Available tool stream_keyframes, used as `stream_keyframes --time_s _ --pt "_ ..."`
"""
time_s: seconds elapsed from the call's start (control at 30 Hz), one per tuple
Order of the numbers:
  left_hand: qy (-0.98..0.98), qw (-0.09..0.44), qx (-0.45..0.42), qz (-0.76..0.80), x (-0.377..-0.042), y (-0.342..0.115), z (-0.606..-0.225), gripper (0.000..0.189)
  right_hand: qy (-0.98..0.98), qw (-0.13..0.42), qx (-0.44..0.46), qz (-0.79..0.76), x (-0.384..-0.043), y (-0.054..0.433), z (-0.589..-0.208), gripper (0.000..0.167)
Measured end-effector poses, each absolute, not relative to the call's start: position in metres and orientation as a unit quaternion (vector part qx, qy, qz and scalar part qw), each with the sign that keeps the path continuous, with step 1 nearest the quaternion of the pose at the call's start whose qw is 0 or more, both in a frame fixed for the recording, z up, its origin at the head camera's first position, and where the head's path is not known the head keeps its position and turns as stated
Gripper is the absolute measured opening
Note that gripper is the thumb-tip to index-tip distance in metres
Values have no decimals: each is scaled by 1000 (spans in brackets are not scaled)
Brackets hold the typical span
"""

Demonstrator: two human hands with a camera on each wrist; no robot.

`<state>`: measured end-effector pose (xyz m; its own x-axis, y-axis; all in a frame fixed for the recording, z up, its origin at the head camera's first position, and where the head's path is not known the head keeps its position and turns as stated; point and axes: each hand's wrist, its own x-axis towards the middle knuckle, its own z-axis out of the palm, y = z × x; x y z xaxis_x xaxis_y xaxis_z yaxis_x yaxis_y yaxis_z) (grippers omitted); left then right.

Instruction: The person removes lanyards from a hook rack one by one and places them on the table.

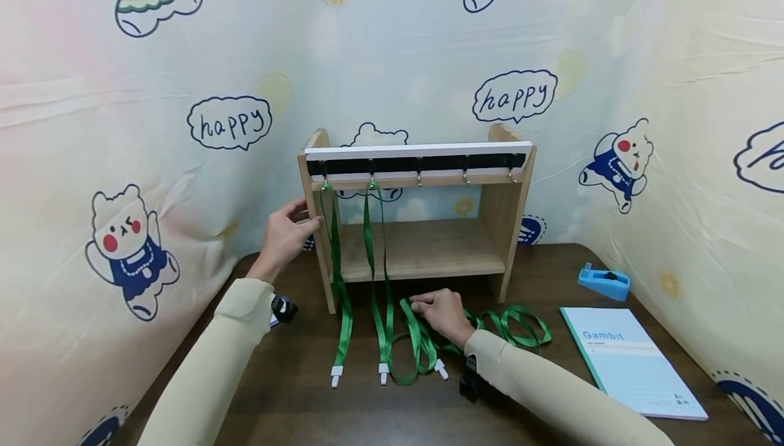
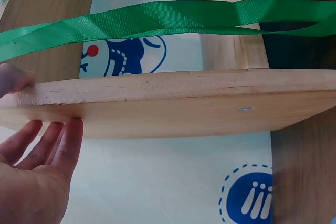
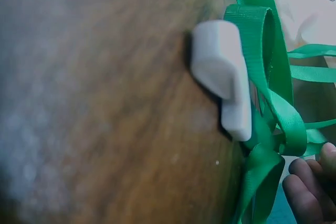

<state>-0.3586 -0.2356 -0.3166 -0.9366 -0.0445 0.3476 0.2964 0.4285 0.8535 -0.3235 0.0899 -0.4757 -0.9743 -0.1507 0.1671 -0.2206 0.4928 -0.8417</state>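
A small wooden rack has a row of hooks along its top bar. Its left side panel is gripped by my left hand, thumb on the front edge and fingertips against the outer face. Two green lanyards hang from the two leftmost hooks: one lanyard at the far left, another lanyard beside it. Low in front of the rack, my right hand pinches a loop of a loose green lanyard. That lanyard's white clip lies close by on the table.
More green lanyard lies coiled right of my right hand. Farther right are a blue tape dispenser and a notebook on the dark table. Three bare hooks, including the middle hook, line the bar's right part. Printed cloth surrounds the table.
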Motion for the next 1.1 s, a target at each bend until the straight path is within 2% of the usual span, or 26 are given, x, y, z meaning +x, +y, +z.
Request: stream_keyframes --time_s 0.33,0.67,1.1 --pt "-832 156 -73 -528 -357 -234 -319 62 -855 51 116 502 -323 96 -477 22" --pt "-827 160 -81 -533 -359 -235 -317 61 -837 91 129 524 -322 99 -463 11" --pt "-830 160 -80 -529 -359 -236 -318 62 -816 87 154 550 -317 100 -436 17"
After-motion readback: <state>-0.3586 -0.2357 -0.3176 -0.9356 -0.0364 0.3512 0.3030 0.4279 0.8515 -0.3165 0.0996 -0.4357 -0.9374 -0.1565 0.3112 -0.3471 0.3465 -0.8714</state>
